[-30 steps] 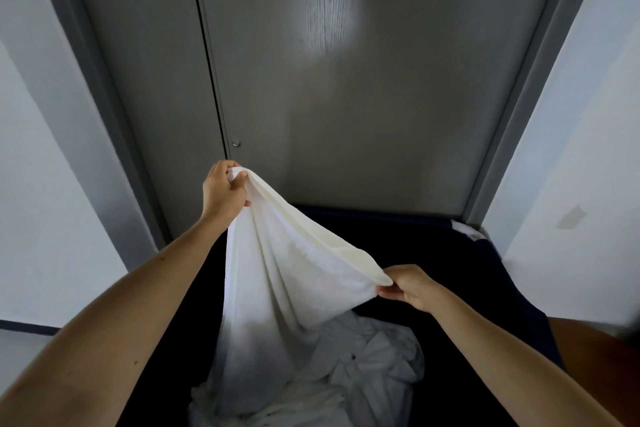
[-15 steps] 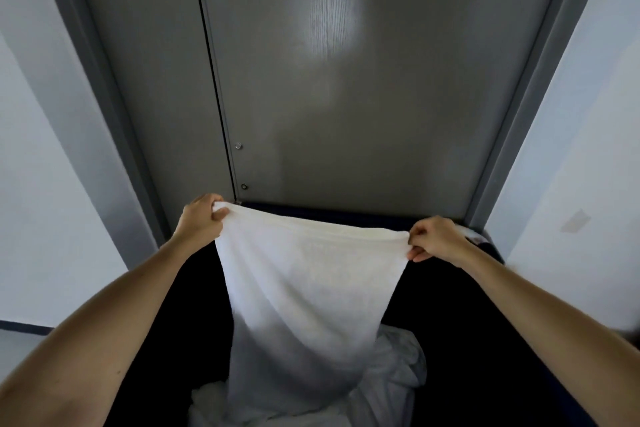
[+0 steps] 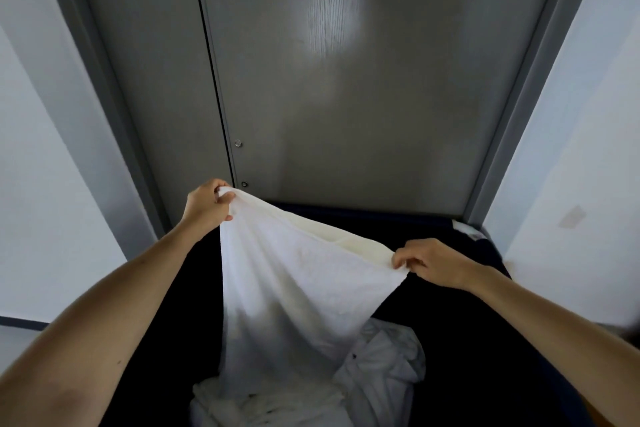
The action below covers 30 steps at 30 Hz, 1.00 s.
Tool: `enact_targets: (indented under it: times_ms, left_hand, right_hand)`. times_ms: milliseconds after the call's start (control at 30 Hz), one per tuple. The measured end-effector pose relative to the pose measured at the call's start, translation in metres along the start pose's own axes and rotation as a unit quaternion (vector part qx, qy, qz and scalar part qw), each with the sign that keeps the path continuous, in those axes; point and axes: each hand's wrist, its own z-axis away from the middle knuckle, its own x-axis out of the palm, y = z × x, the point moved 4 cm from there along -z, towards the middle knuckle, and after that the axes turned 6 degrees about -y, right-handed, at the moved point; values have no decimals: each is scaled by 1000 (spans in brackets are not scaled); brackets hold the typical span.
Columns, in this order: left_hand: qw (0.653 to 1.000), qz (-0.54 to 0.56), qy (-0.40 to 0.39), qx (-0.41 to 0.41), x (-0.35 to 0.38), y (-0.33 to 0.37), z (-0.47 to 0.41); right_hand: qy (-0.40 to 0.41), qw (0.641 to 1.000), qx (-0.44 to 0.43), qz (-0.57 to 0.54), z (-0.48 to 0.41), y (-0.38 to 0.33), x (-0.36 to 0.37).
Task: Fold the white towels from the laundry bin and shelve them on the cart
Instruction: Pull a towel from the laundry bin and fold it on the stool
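in the head view, the left hand [image 3: 207,208] pinched one top corner of the white towel [image 3: 304,291] between thumb and curled fingers, just left of centre, and the right hand [image 3: 433,263] pinched the other corner lower down, right of centre. half a second earlier that top edge had been stretched level and taut between the hands; now it sloped down from left to right and sagged a little, showing a creamy second layer behind the front one. the right hand had dropped and come nearer the viewer, while the left had kept about its height. the towel hung into the dark laundry bin [image 3: 457,340], its lower end lost among the crumpled white linen [image 3: 384,367] at the bottom centre of the frame, in front of the grey door [image 3: 346,97]. this looked like a shake or a re-squaring of the cloth, so the folding itself seemed barely begun; no crease was set, and the cart was not in view.
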Motion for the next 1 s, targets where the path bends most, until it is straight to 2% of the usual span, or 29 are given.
enact_targets:
  times_ms: [133,233,333,400,500,567,633,700,767,800,900,933,1000]
  left_hand:
    - [1000,25,-11,-2,11,8,6]
    - [998,64,-12,12,17,20,10]
    - [994,102,-15,28,28,37,10]
    - [992,119,-11,38,33,47,11]
    - [997,56,-10,50,27,50,6]
    - [994,-101,-13,49,14,45,1]
    - [980,-190,31,50,-4,46,-8]
    - [976,-180,103,65,-30,62,-19]
    - [969,-180,149,84,-52,77,-35]
    - [967,-201,139,77,-56,77,-41]
    - [968,-243,52,40,-37,48,-34]
    - [970,-238,39,38,-31,43,-30]
    - [974,-210,60,61,-29,57,-28]
  right_hand:
    - [-33,995,89,27,-3,16,7]
    - [-90,983,152,42,-4,24,18]
    - [-167,967,175,75,-5,21,40]
    - [-187,966,163,74,-6,13,59]
    - [-121,977,173,38,-8,9,69]
    - [-53,979,181,80,-15,16,41]
    - [14,973,216,74,-35,28,-11]
    - [158,964,215,23,-51,20,-84]
    - [265,943,200,2,-57,4,-142]
    - [281,938,206,1,-60,-1,-151]
    - [189,956,216,56,-64,-9,-130]
    - [183,957,219,50,-61,-5,-124]
    - [241,943,229,25,-52,0,-140]
